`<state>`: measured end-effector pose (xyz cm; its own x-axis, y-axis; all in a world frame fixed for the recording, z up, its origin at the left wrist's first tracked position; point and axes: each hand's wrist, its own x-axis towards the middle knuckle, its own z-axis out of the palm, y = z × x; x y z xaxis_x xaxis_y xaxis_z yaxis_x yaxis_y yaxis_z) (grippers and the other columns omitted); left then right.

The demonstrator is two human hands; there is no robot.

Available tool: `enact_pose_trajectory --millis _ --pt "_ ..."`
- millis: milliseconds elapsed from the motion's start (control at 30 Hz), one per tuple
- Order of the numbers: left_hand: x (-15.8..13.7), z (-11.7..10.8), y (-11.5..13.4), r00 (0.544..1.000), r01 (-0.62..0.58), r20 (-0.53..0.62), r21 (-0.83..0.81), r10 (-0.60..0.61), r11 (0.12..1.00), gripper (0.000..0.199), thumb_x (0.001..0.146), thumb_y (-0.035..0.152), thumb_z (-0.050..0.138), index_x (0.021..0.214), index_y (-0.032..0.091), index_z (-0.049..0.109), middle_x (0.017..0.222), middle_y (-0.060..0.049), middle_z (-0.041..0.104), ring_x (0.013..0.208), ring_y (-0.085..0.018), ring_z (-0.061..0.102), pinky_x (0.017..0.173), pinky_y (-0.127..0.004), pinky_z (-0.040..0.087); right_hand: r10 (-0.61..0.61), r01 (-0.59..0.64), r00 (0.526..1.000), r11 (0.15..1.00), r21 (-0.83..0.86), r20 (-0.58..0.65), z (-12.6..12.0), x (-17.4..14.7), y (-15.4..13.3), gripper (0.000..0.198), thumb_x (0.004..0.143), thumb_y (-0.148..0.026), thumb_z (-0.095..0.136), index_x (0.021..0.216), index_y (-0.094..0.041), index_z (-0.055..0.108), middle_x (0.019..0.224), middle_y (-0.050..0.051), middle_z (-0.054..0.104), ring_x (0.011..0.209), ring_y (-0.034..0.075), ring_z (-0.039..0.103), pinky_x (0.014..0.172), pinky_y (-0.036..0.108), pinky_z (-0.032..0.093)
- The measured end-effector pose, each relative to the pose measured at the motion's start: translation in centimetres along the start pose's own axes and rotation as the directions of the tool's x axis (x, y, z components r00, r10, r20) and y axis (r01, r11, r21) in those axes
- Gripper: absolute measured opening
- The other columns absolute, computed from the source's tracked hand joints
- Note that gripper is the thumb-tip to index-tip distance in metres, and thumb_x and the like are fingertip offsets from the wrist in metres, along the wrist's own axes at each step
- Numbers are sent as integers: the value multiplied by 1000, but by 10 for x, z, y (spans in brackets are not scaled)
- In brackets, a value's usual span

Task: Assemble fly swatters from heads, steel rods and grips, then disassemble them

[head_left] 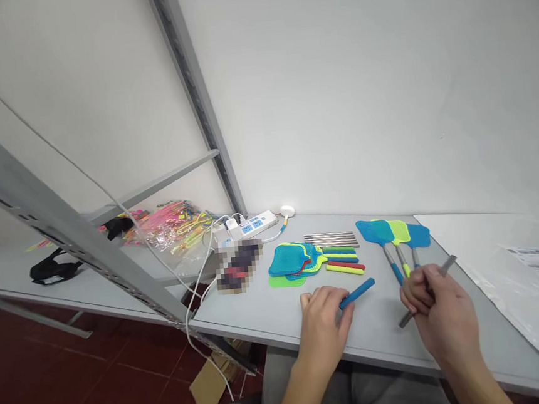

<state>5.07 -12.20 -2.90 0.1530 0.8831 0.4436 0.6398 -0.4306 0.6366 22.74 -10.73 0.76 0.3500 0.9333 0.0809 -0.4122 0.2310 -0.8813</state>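
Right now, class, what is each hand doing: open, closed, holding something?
Left hand: closed, holding a blue handle.
Right hand: closed, holding a grey stick.

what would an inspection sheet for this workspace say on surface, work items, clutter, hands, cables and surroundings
Surface: grey tabletop, with a white plastic sheet at the right.
Work items: piled swatter heads, coloured handles, metal rods behind; three swatters to the right.
Clutter: pixelated object, unidentifiable; colourful items in clear plastic and a black strap further left.
Hands: left hand holds a blue handle; right hand grips a grey bar.
Cables: white cable crosses the frame's front; power strip has plugs fitted.
Surroundings: pale wall, metal frame, red floor, cardboard below the table.
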Motion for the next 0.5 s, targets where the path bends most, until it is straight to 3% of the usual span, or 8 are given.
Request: enact_pose_trajectory --millis 100,167,233,300,400,433,500 --pt "-13 -7 13 973 -10 -224 -260 -51 966 9 89 24 63 98 23 64 91 -2 67 87 -19 59 81 -33 37 -11 14 1000 994 111 -29 -10 -19 -7 33 91 -33 53 63 -19 46 50 -8 25 43 7 22 41 24 25" --pt "-25 -9 22 915 -23 -369 -452 -163 892 7 87 27 66 91 22 64 85 -2 64 84 -17 58 79 -31 40 -29 32 999 984 176 -24 -13 -32 -13 34 90 -31 52 60 -19 43 49 -8 24 42 7 21 41 24 23" --pt "-41 -10 30 846 -45 -434 -638 -311 768 15 89 35 63 85 21 62 80 -2 60 79 -16 56 74 -29 42 -60 60 998 974 219 -10 -13 -46 -19 36 90 -31 52 58 -19 40 49 -8 23 42 8 21 41 25 23" --pt "-55 -11 38 816 -39 -359 -817 -453 576 25 93 45 53 84 22 55 77 0 56 71 -15 55 68 -28 43 -88 84 996 965 249 7 -13 -60 -24 39 91 -33 51 57 -20 37 49 -8 22 42 8 20 41 25 23" --pt "-69 -14 48 871 78 -80 -951 -485 298 35 98 53 34 84 24 46 57 7 42 42 -9 37 49 -23 34 -115 103 993 949 297 24 -14 -81 -37 42 92 -37 47 56 -20 33 49 -7 20 42 8 19 41 25 24" --pt "-71 -16 51 898 157 19 -947 -439 282 35 98 54 34 84 24 45 54 9 34 39 -7 28 45 -21 28 -121 106 992 943 316 29 -15 -86 -42 43 93 -39 45 56 -20 32 49 -7 20 42 9 19 41 25 23" --pt "-74 -20 57 931 304 180 -862 -317 404 34 96 53 41 85 22 48 54 10 30 42 -7 23 44 -21 22 -130 110 991 928 356 34 -17 -96 -55 44 94 -42 42 56 -21 31 48 -7 18 41 9 18 40 25 23"
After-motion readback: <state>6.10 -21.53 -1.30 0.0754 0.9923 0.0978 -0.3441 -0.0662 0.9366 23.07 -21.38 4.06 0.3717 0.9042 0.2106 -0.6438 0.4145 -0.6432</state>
